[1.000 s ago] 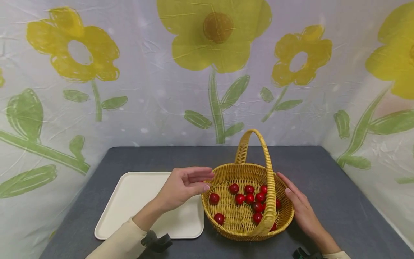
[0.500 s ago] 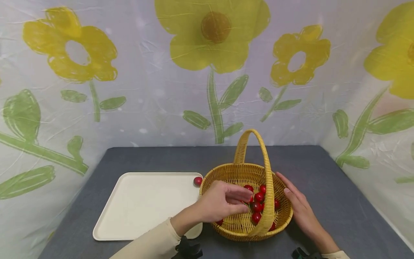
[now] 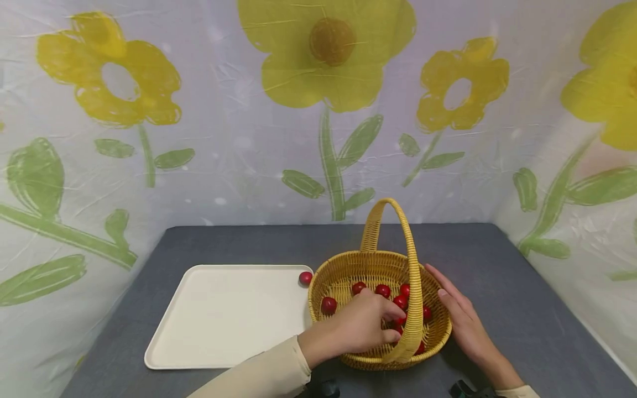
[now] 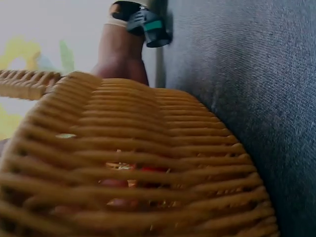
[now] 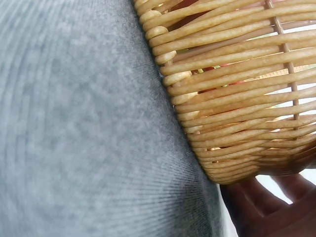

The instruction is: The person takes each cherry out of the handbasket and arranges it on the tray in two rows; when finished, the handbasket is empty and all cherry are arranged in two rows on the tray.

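Note:
My left hand [image 3: 365, 326] reaches over the near left rim into the yellow wicker basket [image 3: 325, 271], thumb and fingers apart at the red cherries [image 3: 400, 301] under the handle. Its fingertips are partly hidden, and no cherry is visibly lifted. Against the basket's right outer side rests my right hand [image 3: 463, 320], with fingers extended along the wall; in the right wrist view its fingers [image 5: 261, 197] show below the wicker. A single cherry [image 3: 306, 278] lies at the back right corner of the white tray [image 3: 229, 315]. The basket wall [image 4: 133, 128] covers most of the left wrist view.
The basket's tall arched handle [image 3: 414, 276] stands just right of my left hand. Tray and basket sit side by side on a dark grey table [image 3: 259, 243]. A flower-printed curtain [image 3: 224, 138] hangs behind and around it.
My left hand let go of a cherry at the tray's back right corner. It then moved right and down into the basket among the cherries. The right hand stayed at the basket's side.

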Demonstrator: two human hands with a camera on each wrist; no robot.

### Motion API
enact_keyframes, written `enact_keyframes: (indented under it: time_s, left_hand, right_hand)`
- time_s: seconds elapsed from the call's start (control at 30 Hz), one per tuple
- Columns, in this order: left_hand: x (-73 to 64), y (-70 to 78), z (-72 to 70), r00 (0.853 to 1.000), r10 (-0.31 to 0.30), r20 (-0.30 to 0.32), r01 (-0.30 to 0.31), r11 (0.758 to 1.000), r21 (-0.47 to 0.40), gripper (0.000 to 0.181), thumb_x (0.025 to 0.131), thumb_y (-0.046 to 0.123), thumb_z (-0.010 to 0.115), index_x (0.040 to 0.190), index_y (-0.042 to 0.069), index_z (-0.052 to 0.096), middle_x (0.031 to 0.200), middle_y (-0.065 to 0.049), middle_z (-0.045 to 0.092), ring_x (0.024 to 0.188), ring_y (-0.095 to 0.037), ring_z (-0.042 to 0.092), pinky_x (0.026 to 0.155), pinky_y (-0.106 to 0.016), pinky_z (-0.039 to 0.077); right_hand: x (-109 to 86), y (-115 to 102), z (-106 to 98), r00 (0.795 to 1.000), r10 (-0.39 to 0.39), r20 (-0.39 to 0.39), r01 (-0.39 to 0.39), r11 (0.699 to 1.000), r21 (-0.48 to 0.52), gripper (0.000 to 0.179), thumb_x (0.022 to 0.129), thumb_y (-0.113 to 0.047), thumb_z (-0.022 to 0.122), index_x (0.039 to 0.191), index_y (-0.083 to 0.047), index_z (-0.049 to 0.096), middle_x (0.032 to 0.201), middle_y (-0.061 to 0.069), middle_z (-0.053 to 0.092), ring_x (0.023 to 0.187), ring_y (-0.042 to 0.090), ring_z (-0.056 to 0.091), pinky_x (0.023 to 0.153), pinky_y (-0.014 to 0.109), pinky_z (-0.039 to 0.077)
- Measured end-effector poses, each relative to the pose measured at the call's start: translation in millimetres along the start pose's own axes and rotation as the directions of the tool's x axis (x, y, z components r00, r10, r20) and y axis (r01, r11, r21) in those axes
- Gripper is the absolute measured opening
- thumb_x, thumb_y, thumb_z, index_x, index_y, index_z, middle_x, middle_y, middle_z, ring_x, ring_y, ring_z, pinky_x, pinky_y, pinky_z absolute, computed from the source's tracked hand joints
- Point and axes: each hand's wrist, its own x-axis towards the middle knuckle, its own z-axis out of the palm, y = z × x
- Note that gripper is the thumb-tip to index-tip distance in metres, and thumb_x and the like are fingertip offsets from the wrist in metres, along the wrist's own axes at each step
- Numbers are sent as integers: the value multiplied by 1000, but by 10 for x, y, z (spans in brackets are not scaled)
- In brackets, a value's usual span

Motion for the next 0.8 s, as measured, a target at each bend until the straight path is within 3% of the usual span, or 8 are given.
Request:
enact_keyframes:
  time_s: [0.13, 0.23, 0.6, 0.8]
  left_hand:
    - [47, -13, 87, 994, 107, -4, -105, 980, 167, 21, 95, 18, 85, 116, 18, 86, 95, 13, 82, 68, 13, 55, 69, -2, 45]
    - [67, -19, 130, 990, 141, 10, -139, 963, 230, 16, 93, 18, 85, 109, 21, 87, 87, 16, 79, 64, 11, 49, 65, -2, 41]
    - [89, -34, 156, 991, 126, 50, -133, 973, 188, 18, 91, 11, 86, 103, 25, 87, 81, 20, 75, 64, 11, 49, 63, -4, 40]
    - [89, -39, 145, 990, 135, 32, -138, 976, 170, 19, 90, 10, 85, 103, 23, 87, 82, 19, 75, 65, 10, 49, 64, -3, 41]
  right_hand:
    - [-6, -8, -1, 1000, -5, 8, 5, 1000, 19, 52, 123, -25, 27, 174, -27, 31, 179, 16, 30, 154, -11, 35, 113, 4, 36]
    - [-9, -14, -2, 1000, 0, 8, 0, 1000, 19, 51, 123, -25, 27, 174, -28, 31, 179, 16, 31, 154, -11, 35, 113, 4, 35]
    - [-10, -16, -4, 1000, 7, 1, -7, 1000, 18, 51, 123, -25, 26, 174, -27, 31, 178, 16, 34, 153, -10, 37, 113, 4, 36]
    - [-7, -15, 1, 1000, 13, 1, -13, 1000, 7, 51, 123, -27, 26, 174, -27, 31, 177, 5, 36, 152, -12, 37, 113, 4, 36]
